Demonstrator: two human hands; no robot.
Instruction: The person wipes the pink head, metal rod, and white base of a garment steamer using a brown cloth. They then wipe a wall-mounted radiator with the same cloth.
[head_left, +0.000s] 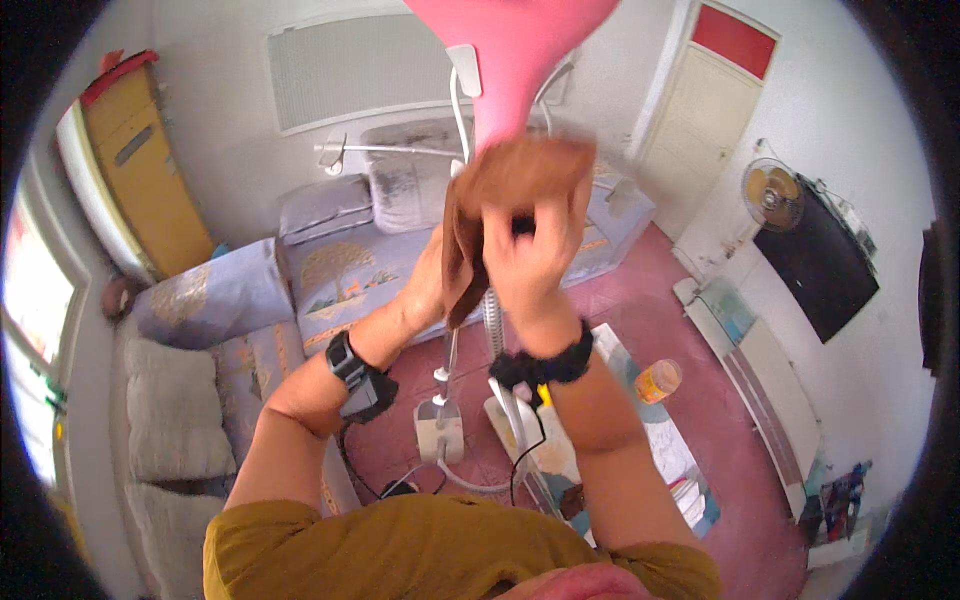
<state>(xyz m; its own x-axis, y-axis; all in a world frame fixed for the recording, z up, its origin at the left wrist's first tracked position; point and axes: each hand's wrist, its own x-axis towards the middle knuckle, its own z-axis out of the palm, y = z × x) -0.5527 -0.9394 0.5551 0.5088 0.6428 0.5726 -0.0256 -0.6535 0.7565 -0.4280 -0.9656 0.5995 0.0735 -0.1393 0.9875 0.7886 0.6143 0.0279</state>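
Observation:
Raised in front of me is a brown cloth item [525, 172], folded and partly blurred; its exact kind cannot be made out. My right hand [530, 260] grips it from the near side, fingers curled into the fabric. On its left side my left hand [428, 278] holds the hanging edge, its fingers mostly hidden behind the cloth. Just beyond stands a garment steamer with a pink padded board [510, 60], a ribbed hose [493, 325] and a white base [440, 432] on the floor. A dark band is on each wrist.
A patterned sofa [345, 265] with cushions lines the far and left sides. To the right stand a low table [650, 435] with a clear jar [658, 381], a TV cabinet [755, 400], a dark television [815, 265] and a fan [773, 193]. Cables lie near the steamer base.

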